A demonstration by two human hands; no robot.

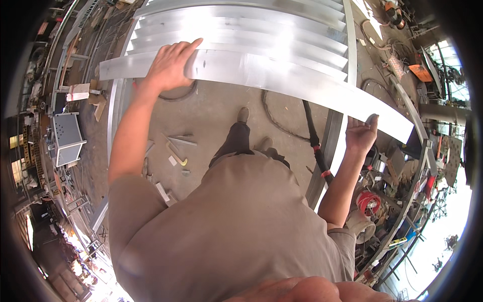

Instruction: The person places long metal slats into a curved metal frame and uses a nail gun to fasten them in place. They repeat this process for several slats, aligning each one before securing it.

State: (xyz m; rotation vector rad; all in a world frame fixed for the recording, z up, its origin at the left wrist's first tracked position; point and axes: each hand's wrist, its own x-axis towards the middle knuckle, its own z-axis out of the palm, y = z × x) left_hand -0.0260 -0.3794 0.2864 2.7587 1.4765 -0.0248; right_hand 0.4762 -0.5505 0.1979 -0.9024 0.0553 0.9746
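Note:
A long, flat silvery metal slat (292, 80) lies across in front of me, its right end nearer to me than its left. My left hand (173, 65) grips it left of the middle, fingers over the top face and the thumb side hidden. Near the right end, my right hand (362, 133) holds the near edge from below, palm up, with the thumb against the edge. Just beyond is a metal frame (351, 45) fitted with several parallel slats (241, 27), like a louvre panel. The held slat overlaps the frame's side rails.
A black cable with red bands (316, 146) hangs by a grey beam (324, 151) on the right. On the floor lie hand tools, including a yellow-handled one (182, 162), and metal offcuts. A grey metal box (68, 138) stands left; a red bucket-like item (368, 202) sits right.

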